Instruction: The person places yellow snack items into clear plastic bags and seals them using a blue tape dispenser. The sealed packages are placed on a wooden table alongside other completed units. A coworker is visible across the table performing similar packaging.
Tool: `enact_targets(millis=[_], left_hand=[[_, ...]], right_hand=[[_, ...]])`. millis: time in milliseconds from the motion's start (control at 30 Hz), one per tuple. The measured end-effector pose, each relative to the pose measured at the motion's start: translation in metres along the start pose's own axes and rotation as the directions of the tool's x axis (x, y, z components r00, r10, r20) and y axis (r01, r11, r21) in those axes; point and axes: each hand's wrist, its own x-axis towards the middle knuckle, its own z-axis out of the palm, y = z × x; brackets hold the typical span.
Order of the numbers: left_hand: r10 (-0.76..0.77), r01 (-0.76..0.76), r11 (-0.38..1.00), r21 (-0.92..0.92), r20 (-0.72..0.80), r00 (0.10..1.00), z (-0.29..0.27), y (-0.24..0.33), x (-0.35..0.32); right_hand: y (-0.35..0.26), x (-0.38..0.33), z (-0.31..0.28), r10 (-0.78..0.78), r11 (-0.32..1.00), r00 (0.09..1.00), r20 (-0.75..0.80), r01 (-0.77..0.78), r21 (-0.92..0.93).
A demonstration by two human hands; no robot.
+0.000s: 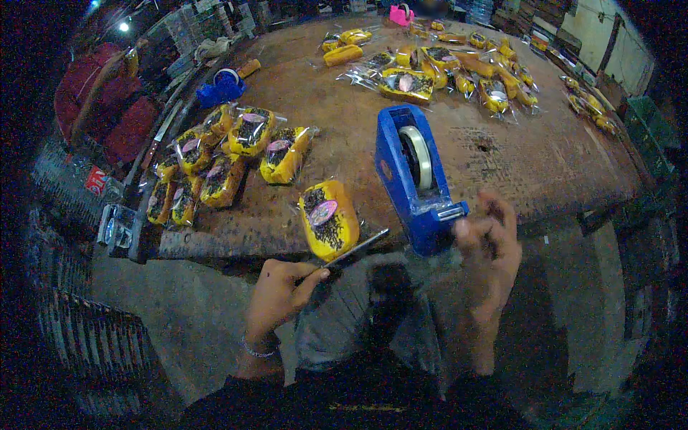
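Observation:
My left hand [287,290] pinches the lower end of a thin grey stick-like tool [362,246] at the table's near edge. Its upper end slants to the right, past a halved papaya [328,218] wrapped in clear film, with dark seeds and a pink oval label. A blue tape dispenser [394,168] with a roll of clear tape [418,159] stands to the right of this papaya. Beside its cutting end is my right hand [494,251], raised, with bent fingers smeared by motion; whether they hold anything is unclear.
Several wrapped papaya pieces [222,175] cluster at the left of the wooden table [502,165]; more [459,68] lie at the back. Another blue dispenser [221,87] stands on the far left, a pink one [401,14] at the back. A person in red [100,104] is at the left.

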Motion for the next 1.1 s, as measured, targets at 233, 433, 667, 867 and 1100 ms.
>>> enact_targets(millis=[233,433,667,867,1100], left_hand=[[-0.005,0.005,1.0,0.014,0.026,1.0,0.005,-0.002,0.002],[0.057,-0.059,0.998,-0.022,-0.052,0.997,0.005,0.008,0.003],[0.037,-0.037,0.994,-0.099,-0.009,0.999,0.003,0.017,-0.007],[-0.094,0.103,0.991,-0.089,0.096,0.991,-0.013,0.023,-0.01],[0.005,0.019,0.993,-0.118,0.202,0.979,-0.032,0.011,-0.017]], right_hand=[[0.015,-0.028,0.001,-0.082,0.949,0.996,-0.024,0.071,-0.307],[-0.009,-0.054,-0.009,0.023,0.97,0.998,0.061,-0.008,-0.243],[-0.012,-0.054,0.04,0.071,0.989,0.965,0.253,-0.102,0.111],[-0.003,-0.051,0.058,-0.029,0.974,0.944,0.328,-0.046,0.221],[-0.003,-0.027,0.032,-0.435,0.849,0.622,0.651,0.524,0.067]])
